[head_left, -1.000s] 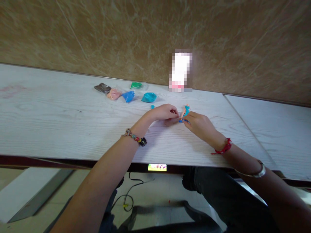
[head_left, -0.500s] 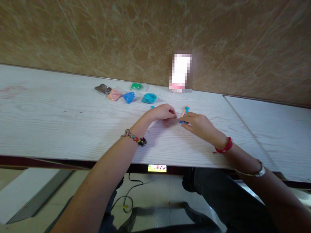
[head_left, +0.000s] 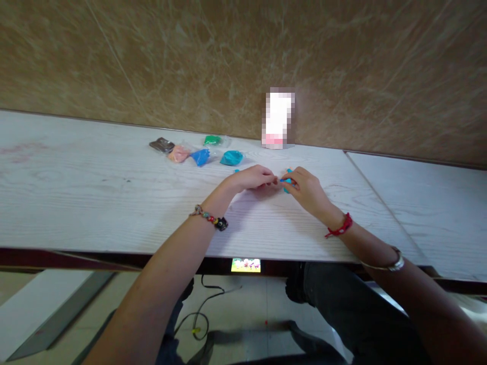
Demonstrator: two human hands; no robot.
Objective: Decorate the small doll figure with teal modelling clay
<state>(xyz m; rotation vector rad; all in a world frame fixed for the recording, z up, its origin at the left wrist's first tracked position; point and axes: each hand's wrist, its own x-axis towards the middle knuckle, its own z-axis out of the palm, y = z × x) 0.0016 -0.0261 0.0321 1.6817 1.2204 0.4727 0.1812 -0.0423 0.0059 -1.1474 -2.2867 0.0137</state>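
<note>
My right hand (head_left: pixel 307 188) pinches a small dark-blue piece of modelling clay (head_left: pixel 282 180) between thumb and fingertips, just over the white tabletop. Partly hidden beneath those fingers is a teal and peach clay figure (head_left: pixel 286 189). My left hand (head_left: pixel 255 177) faces it from the left, fingers bent and tips pressed together; whatever they hold, if anything, is too small to make out. A narrow gap separates the two hands' fingertips. Beside my left wrist lies a little teal clay bit (head_left: pixel 237 171), mostly covered.
Clear bags of clay lie toward the wall: dark grey (head_left: pixel 162 145), peach (head_left: pixel 178 153), blue (head_left: pixel 200 157), green (head_left: pixel 212 140) and teal (head_left: pixel 232 158). A blurred bright rectangular object (head_left: pixel 279 119) leans on the wall. A lit screen (head_left: pixel 245 265) shows at the table's front edge.
My right hand has moved up a little and lifted the blue clay piece, now over the teal and peach figure. My left hand stays nearly in place. The view has shifted slightly.
</note>
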